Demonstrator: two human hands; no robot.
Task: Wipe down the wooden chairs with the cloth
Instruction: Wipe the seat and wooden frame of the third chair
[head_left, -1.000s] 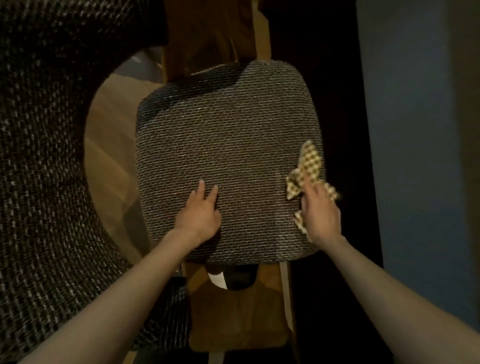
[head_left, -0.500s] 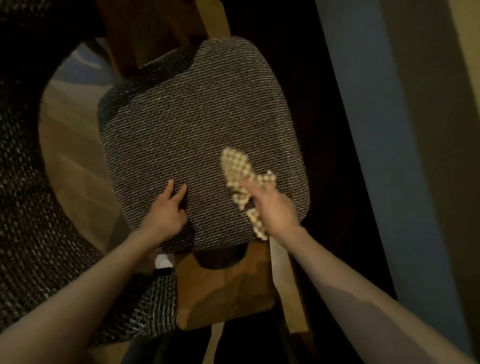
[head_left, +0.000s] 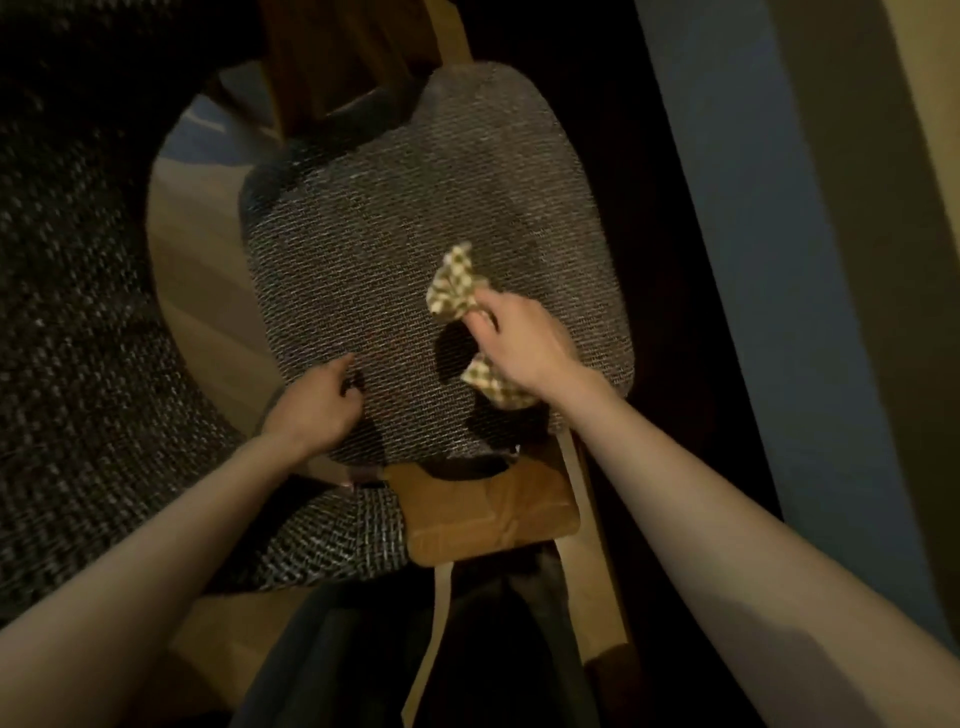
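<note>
A wooden chair (head_left: 488, 514) stands below me, its seat covered by a grey woven cushion (head_left: 395, 218). My right hand (head_left: 524, 343) is closed on a yellow checked cloth (head_left: 454, 286) and holds it bunched over the cushion's near right part; one end sticks up past my fingers, another hangs below my palm. My left hand (head_left: 317, 405) rests at the cushion's near left edge with its fingers curled on the fabric. Only the chair's brown front wood and a dark back post (head_left: 332, 57) show; the cushion hides the seat.
A large dark woven surface (head_left: 88, 332) curves around the left side. Pale wooden floor (head_left: 208, 291) shows between it and the chair. A blue wall (head_left: 769, 260) runs down the right, with a dark gap beside the chair.
My right hand has carried the cloth from the cushion's right edge leftward to its middle and lifted it slightly. My left hand's fingers have curled in from flat. The view has shifted.
</note>
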